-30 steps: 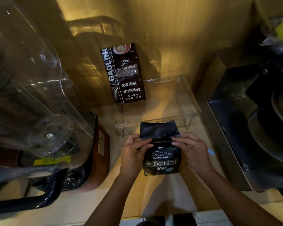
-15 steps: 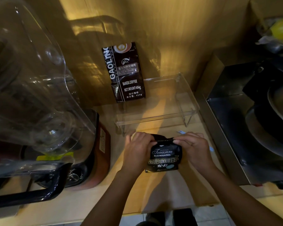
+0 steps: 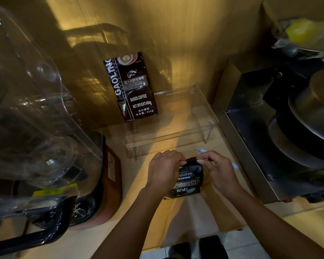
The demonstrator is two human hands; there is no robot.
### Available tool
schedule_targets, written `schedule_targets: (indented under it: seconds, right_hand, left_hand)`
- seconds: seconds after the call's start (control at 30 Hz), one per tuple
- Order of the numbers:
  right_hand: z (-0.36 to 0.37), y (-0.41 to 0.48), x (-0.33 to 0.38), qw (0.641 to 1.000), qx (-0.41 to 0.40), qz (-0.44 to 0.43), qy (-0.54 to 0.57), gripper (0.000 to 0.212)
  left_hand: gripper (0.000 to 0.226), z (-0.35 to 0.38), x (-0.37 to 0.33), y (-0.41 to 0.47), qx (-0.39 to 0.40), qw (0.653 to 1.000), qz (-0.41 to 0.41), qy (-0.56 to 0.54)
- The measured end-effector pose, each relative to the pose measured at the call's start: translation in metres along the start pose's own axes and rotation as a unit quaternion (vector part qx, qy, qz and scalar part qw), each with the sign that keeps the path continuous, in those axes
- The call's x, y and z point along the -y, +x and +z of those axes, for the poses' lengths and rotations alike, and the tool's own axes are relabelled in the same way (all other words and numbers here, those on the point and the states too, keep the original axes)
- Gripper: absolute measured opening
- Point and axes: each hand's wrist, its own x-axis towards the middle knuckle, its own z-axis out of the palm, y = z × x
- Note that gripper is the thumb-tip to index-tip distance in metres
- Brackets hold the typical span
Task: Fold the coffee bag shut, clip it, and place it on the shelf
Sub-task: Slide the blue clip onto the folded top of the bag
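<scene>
A small black coffee bag (image 3: pixel 188 182) with white lettering stands on the wooden counter, its top folded down. My left hand (image 3: pixel 164 170) pinches the fold's left end and covers the bag's left side. My right hand (image 3: pixel 218 170) pinches the right end of the fold. A pale blue clip (image 3: pixel 201 150) lies on the counter just behind my right hand, partly hidden by it. The clear acrylic shelf (image 3: pixel 204 126) stands behind the bag, against the wall.
A larger dark coffee bag (image 3: pixel 133 86) stands on the shelf's left end. A blender with a clear jug (image 3: pixel 36 128) fills the left side. A steel appliance (image 3: pixel 281 131) with a pot stands on the right. The counter's front edge lies near my forearms.
The open top of the bag has been folded down, making the bag shorter. Both hands moved up from its sides to pinch the fold.
</scene>
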Motion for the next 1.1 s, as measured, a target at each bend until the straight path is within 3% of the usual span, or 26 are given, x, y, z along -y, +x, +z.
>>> schedule_targets:
  seconds: [0.27,0.5,0.73,1.0,1.1]
  right_hand:
    - [-0.002,0.006,0.002,0.997,0.008,-0.043,-0.062,0.011]
    - [0.006,-0.002,-0.003,0.997,-0.035,0.021,0.061,0.033]
    - [0.002,0.004,-0.005,1.000,-0.003,-0.017,0.017,0.013]
    - [0.018,0.003,-0.007,1.000,-0.006,-0.001,0.018,0.027]
    - [0.018,0.004,-0.008,0.998,-0.014,0.014,0.062,0.024]
  left_hand:
    - [0.017,0.002,-0.010,0.007,0.031,0.994,0.087,0.051]
    - [0.009,0.007,-0.009,0.012,0.028,0.998,0.058,0.023]
    - [0.010,0.010,-0.007,0.010,0.033,0.997,0.063,0.025]
    - [0.002,0.014,-0.007,0.009,0.018,0.995,0.072,0.060]
    - [0.011,0.012,-0.003,0.011,0.023,0.997,0.070,0.039]
